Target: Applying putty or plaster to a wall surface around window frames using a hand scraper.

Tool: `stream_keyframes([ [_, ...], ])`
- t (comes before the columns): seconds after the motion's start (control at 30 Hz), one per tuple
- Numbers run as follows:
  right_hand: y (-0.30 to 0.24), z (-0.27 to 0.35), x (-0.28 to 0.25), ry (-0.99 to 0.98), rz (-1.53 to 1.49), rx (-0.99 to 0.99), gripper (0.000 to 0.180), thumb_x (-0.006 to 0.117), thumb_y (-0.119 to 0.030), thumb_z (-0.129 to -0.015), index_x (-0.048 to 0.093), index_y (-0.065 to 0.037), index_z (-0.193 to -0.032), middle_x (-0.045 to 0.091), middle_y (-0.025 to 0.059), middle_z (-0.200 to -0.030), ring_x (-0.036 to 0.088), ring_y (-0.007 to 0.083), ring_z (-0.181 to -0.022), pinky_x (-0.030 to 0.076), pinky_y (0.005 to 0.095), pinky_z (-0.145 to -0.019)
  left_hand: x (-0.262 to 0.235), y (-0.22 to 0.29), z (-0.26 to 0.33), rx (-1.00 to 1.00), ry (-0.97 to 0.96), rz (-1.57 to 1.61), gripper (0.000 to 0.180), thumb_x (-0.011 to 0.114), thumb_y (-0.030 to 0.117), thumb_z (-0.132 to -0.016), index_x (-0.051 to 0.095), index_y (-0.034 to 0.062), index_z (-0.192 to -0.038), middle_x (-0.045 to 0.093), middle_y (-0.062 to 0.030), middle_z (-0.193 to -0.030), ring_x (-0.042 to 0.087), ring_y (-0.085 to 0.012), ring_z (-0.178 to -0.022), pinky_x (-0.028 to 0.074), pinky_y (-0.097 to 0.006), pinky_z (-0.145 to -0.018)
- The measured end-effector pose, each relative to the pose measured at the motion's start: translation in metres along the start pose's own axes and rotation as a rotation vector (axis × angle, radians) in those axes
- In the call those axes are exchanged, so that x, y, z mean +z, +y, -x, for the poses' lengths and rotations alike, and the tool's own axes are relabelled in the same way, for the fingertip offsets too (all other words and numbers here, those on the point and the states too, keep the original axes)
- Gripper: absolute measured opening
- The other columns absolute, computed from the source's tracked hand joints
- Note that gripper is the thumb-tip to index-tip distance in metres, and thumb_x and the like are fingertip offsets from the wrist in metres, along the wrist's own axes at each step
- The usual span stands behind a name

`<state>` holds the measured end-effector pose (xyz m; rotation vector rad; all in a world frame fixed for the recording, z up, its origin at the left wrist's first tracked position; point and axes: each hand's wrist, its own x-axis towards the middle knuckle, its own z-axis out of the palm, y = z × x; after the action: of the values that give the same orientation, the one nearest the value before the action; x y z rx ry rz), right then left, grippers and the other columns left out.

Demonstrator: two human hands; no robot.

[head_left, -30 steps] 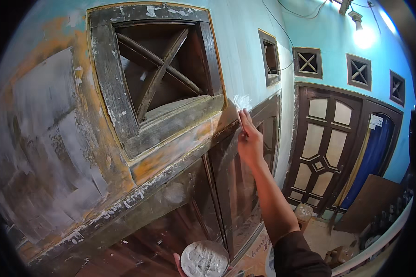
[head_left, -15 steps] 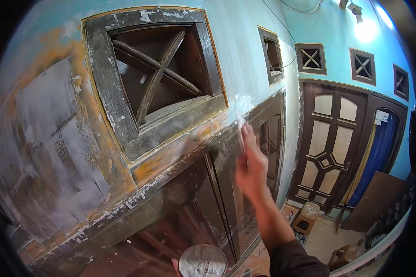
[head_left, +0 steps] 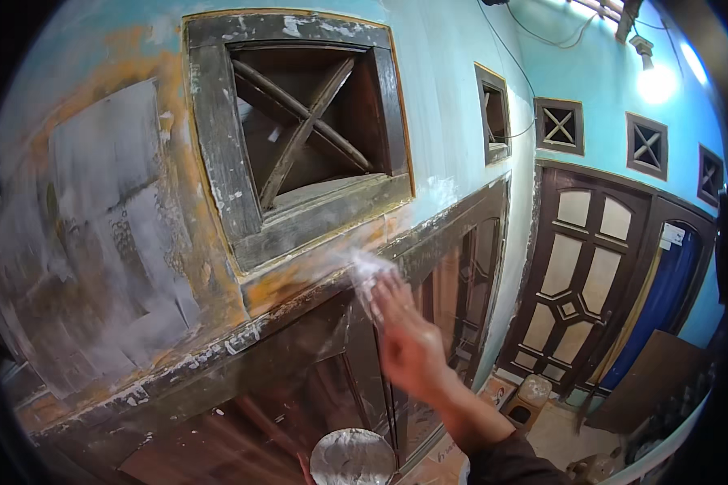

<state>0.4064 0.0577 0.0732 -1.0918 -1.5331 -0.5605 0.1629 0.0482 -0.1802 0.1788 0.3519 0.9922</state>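
Observation:
My right hand (head_left: pixel 412 343) is closed on a putty knife (head_left: pixel 367 279) smeared with white paste and blurred by motion. Its blade is at the strip of wall with orange patches (head_left: pixel 279 287), between the vent frame (head_left: pixel 247 250) and the dark wooden beam (head_left: pixel 206 364) below. At the bottom edge is a round container (head_left: pixel 353 459) with whitish paste on it. Only a little of my left hand (head_left: pixel 305 469) shows, with fingers against the container's left side; the rest is out of the picture. A fresh white smear (head_left: pixel 439 192) marks the wall right of the vent frame.
Grey filler patches (head_left: pixel 109 202) cover the wall at left. Below the beam are dark glazed panels (head_left: pixel 251 428). At far right stand a panelled door (head_left: pixel 570 267), a blue curtain (head_left: pixel 643 299), a leaning board (head_left: pixel 647 380) and a small stool (head_left: pixel 530 400). A lit bulb (head_left: pixel 655 83) hangs above.
My right hand has moved left and down with the putty knife, from the white smear to the strip under the vent frame. The view has shifted slightly; my left hand stays by the container.

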Motion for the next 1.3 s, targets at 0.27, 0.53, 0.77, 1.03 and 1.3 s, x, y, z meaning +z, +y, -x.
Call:
stream_keyframes([
  [0.27, 0.105, -0.03, 0.02, 0.156, 0.089, 0.073, 0.072, 0.048, 0.016, -0.077, 0.046, 0.001, -0.148, 0.043, 0.0316, -0.15, 0.035, 0.0465, -0.144, 0.036, 0.0463, -0.117, 0.067, -0.003, 0.02, -0.087, -0.042, -0.015, 0.082, 0.051, 0.071, -0.092, 0.056, 0.0047, -0.14, 0.063, -0.0159, -0.136, 0.059, -0.0396, -0.123, 0.049, -0.06, -0.102],
  [0.53, -0.006, 0.025, 0.02, -0.114, -0.076, -0.051, 0.061, 0.054, 0.012, -0.087, 0.051, -0.003, -0.146, 0.043, 0.0239, -0.155, 0.034, 0.0455, -0.147, 0.03, 0.0527, -0.119, 0.022, -0.007, -0.004, -0.1, -0.103, 0.084, 0.082, 0.048, 0.073, -0.093, 0.055, 0.0072, -0.142, 0.058, -0.0159, -0.143, 0.053, -0.0401, -0.13, 0.041, -0.061, -0.109],
  [0.77, 0.1, -0.025, 0.007, 0.161, 0.096, -0.007, 0.062, 0.053, 0.017, -0.08, 0.056, 0.001, -0.14, 0.047, 0.0281, -0.149, 0.04, 0.0488, -0.142, 0.033, 0.0532, -0.118, 0.063, -0.013, 0.022, -0.141, -0.053, -0.029, 0.085, 0.046, 0.075, -0.092, 0.054, 0.0069, -0.143, 0.059, -0.0172, -0.142, 0.054, -0.0438, -0.129, 0.043, -0.067, -0.105],
  [1.03, 0.013, 0.074, 0.015, -0.049, -0.413, 0.217, 0.049, 0.054, 0.012, -0.091, 0.056, 0.0, -0.139, 0.056, 0.0224, -0.144, 0.052, 0.0391, -0.136, 0.041, 0.0482, -0.113, 0.034, -0.007, 0.006, -0.098, -0.087, 0.127, 0.085, 0.048, 0.074, -0.092, 0.054, 0.0058, -0.142, 0.058, -0.0159, -0.142, 0.055, -0.0407, -0.127, 0.046, -0.062, -0.105],
  [1.3, 0.005, 0.103, -0.025, 0.112, -1.611, 0.745, 0.042, 0.058, 0.008, -0.096, 0.052, 0.006, -0.137, 0.062, 0.0154, -0.132, 0.062, 0.025, -0.121, 0.048, 0.0449, -0.106, 0.065, 0.002, 0.011, -0.112, -0.063, -0.017, 0.086, 0.049, 0.076, -0.091, 0.053, 0.0098, -0.145, 0.057, -0.0165, -0.143, 0.053, -0.0409, -0.129, 0.046, -0.062, -0.104],
])
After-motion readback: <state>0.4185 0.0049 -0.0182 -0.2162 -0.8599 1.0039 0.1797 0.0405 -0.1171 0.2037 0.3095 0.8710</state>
